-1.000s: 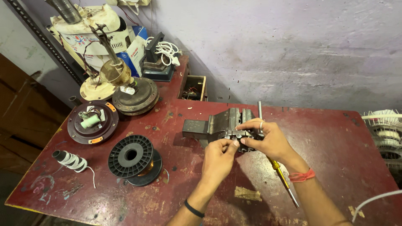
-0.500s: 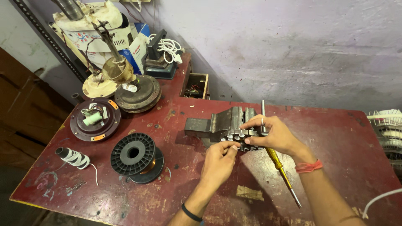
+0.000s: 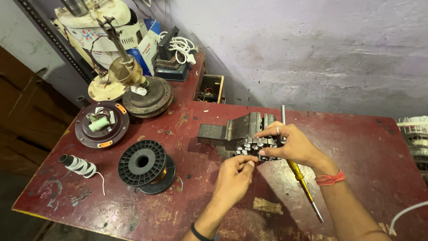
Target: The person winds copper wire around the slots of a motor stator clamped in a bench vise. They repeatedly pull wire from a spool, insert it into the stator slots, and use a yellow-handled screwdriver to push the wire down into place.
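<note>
The right hand (image 3: 292, 143) clasped the toothed metal core (image 3: 257, 146) on the bench vise (image 3: 232, 130). The left hand's (image 3: 234, 178) fingertips pinched together just below it.

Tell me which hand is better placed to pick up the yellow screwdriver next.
Right, probably. The right hand rests on the slotted metal part in the vise, directly over the yellow screwdriver handle. The left hand is pinching at the part's lower edge, farther from the handle.

Our right hand (image 3: 292, 145) covers part of the toothed core (image 3: 254, 146); what our left hand (image 3: 234, 178) pinches is too small to tell. The right edge cuts off a white winding (image 3: 414, 134).
</note>
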